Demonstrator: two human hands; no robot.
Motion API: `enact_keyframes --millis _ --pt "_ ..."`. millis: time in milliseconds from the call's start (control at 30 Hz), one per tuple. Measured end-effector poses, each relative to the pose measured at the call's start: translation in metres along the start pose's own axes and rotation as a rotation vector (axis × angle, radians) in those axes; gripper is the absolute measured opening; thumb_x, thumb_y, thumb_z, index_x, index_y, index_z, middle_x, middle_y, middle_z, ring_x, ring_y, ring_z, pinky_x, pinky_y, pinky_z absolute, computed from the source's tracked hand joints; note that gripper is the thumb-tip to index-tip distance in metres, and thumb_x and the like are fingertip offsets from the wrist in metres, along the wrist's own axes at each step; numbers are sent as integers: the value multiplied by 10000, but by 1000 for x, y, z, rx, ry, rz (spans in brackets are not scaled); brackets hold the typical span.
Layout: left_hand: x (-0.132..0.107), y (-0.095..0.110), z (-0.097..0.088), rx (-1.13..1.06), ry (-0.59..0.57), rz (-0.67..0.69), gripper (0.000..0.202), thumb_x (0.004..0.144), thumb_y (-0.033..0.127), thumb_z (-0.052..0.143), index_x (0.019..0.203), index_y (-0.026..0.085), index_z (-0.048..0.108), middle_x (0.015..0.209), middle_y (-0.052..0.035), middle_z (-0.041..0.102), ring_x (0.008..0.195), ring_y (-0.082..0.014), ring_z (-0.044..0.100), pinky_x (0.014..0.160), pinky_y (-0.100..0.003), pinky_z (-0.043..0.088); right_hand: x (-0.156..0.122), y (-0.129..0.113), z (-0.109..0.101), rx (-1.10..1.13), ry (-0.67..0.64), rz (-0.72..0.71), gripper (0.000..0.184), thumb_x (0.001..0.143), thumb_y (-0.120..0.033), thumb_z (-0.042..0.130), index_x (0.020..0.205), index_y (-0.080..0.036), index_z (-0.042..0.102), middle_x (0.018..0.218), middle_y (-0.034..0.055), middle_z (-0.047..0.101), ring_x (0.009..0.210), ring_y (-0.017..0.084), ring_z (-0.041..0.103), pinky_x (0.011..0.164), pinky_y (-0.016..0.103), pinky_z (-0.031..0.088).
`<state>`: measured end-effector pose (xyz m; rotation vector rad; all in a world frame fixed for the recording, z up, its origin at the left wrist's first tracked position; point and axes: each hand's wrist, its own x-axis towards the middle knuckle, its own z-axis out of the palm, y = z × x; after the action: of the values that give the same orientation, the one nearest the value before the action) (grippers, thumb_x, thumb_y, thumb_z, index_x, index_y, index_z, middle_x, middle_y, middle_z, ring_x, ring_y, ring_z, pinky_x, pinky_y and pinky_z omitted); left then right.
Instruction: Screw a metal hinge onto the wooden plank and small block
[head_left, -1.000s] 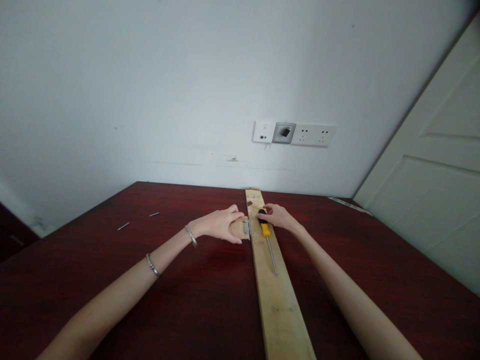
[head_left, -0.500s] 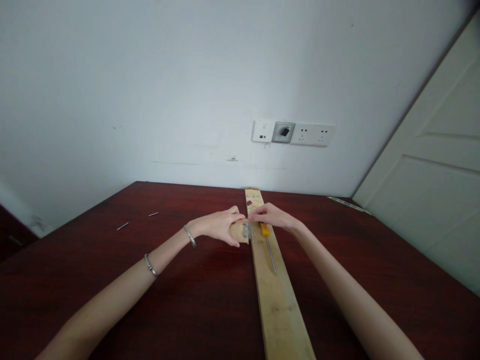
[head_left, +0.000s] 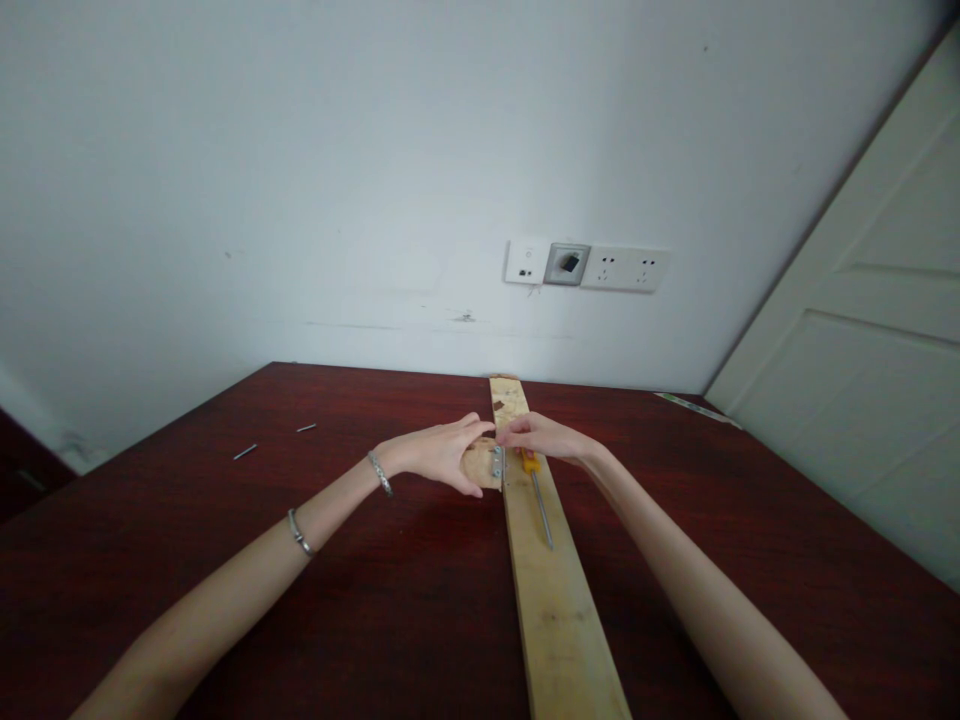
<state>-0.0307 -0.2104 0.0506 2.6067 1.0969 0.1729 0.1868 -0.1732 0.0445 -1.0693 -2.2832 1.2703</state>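
A small wooden block [head_left: 480,466] is gripped in my left hand [head_left: 448,450], its right end against the left edge of a long wooden board [head_left: 564,610]. A metal hinge [head_left: 497,462] with screws in it sits on that end of the block. My right hand [head_left: 541,434] has its fingers bent together beside the hinge, over the board. What its fingertips hold, if anything, is hidden. Just below that hand a screwdriver [head_left: 541,505] with a yellow handle lies on the board, its shaft pointing towards me. The handle is partly covered by the hand.
The board runs across a dark red table [head_left: 375,610] to the wall. Two thin metal pieces [head_left: 245,452] lie at the left. A flat strip [head_left: 697,408] rests at the far right corner. Sockets [head_left: 626,269] are on the wall, and a white panelled door [head_left: 885,320] stands at the right.
The block and hinge have shifted slightly to the right, closer against the board, with my left hand. My right hand has moved very little.
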Motion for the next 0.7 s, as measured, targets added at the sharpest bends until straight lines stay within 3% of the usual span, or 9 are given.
enact_keyframes --millis 333,533,700 --pt "-1 -4 -3 -45 62 56 913 618 520 776 1358 155 385 1218 -118 451 1103 -275 503 934 -372 434 7 7 1 62 60 12 331 712 -447 572 547 -164 522 499 -52 417 499 80 334 500 250 240" --pt "6 -7 0 -108 383 104 330 821 393 646 1080 191 620 1055 -61 528 1050 -202 498 933 -344 427 9 8 2 72 90 13 314 711 -418 554 522 -179 478 496 -52 416 493 75 338 497 247 249" --pt "13 -7 13 -75 446 154 155 837 275 634 953 178 670 928 -42 581 957 -184 512 846 -315 445 10 8 3 75 76 21 335 715 -457 566 546 -175 502 504 -48 422 493 76 350 490 246 257"
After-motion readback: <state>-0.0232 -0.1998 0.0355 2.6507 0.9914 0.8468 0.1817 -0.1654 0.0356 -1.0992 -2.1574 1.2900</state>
